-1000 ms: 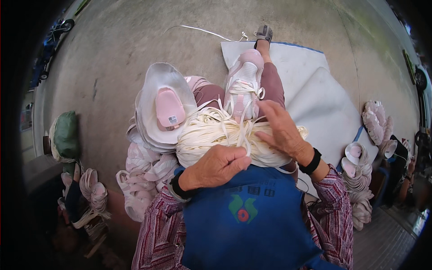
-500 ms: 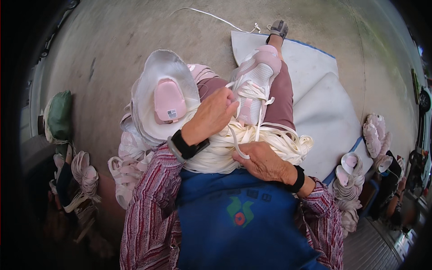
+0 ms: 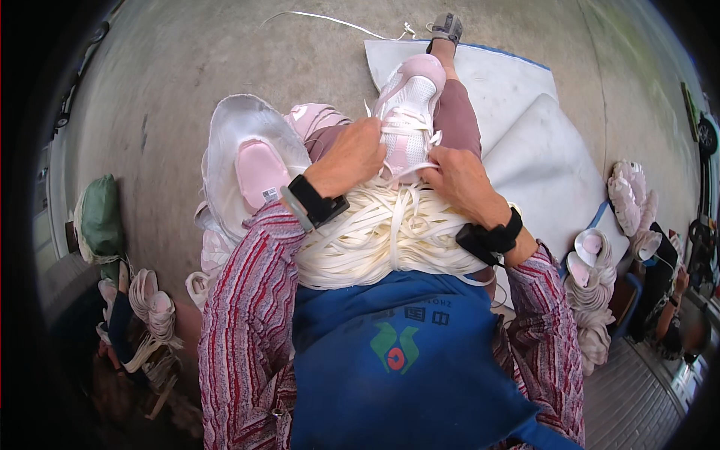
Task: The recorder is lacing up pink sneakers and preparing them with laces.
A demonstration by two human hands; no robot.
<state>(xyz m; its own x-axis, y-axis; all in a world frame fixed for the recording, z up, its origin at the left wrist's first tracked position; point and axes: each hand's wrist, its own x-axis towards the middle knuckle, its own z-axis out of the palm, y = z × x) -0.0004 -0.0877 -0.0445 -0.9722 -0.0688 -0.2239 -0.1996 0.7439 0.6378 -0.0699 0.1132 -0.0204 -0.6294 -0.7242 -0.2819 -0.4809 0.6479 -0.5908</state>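
A pink and white shoe upper [image 3: 411,94], partly threaded with cream laces, lies over my lap with its toe pointing away. My left hand [image 3: 352,156] is closed against the upper's left edge; its fingertips and what they grip are hidden. At the right edge my right hand [image 3: 461,178] pinches a cream shoelace [image 3: 420,166] near the upper's opening. Below both hands a thick bundle of cream shoelaces [image 3: 360,244], tied round its middle, rests on my lap against the blue apron [image 3: 337,352].
Left of my left hand stands a white-lined piece with a pink insole-shaped pad [image 3: 259,169]. Stacks of shoe uppers [image 3: 592,277] are at the right, more [image 3: 154,304] at the left. A pale sheet [image 3: 540,150] covers floor beyond my leg; a green sack [image 3: 101,214] sits far left.
My right hand has moved up and away from me, from the lace bundle to the upper's right edge. My left hand has come down slightly beside the upper. The whole view has shifted a little.
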